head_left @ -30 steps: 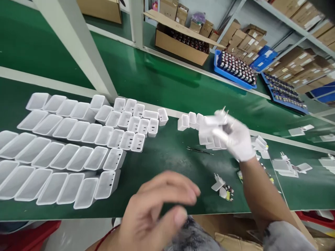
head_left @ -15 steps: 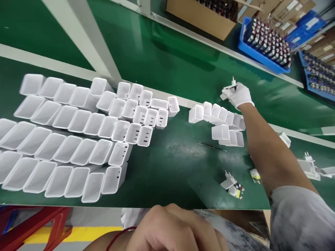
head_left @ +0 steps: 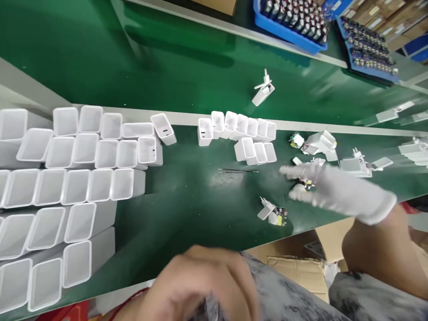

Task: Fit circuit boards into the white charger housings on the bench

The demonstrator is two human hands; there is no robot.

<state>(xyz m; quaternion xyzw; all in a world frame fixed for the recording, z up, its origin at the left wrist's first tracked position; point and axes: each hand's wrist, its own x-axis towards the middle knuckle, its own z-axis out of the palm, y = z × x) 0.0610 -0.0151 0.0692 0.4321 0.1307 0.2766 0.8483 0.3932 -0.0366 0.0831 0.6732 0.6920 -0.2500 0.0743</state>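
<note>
My right hand [head_left: 321,189], in a white glove and blurred, reaches in from the right with fingers spread and nothing in them. Under and beside its fingers lie small circuit boards with white plug parts [head_left: 306,183], partly covered by the hand. My left hand [head_left: 200,281] is bare and curled closed at the bottom, near my body, with no object visible in it. A white plug-in housing [head_left: 264,91] lies on the green surface beyond the rail. Another board with a white plug cover [head_left: 272,211] lies between my hands. Black tweezers [head_left: 237,170] rest mid-table.
Rows of open white plastic cases [head_left: 78,185] fill the left side. A shorter group of white cases [head_left: 237,125] stands along the rail. More white housings [head_left: 319,142] lie at right. A blue tray [head_left: 290,35] of components sits at the back; cardboard boxes [head_left: 297,272] are below.
My right hand has let go of the white plug-in housing beyond the rail and come back down toward the boards. The view has turned right. My left hand stays curled near my body.
</note>
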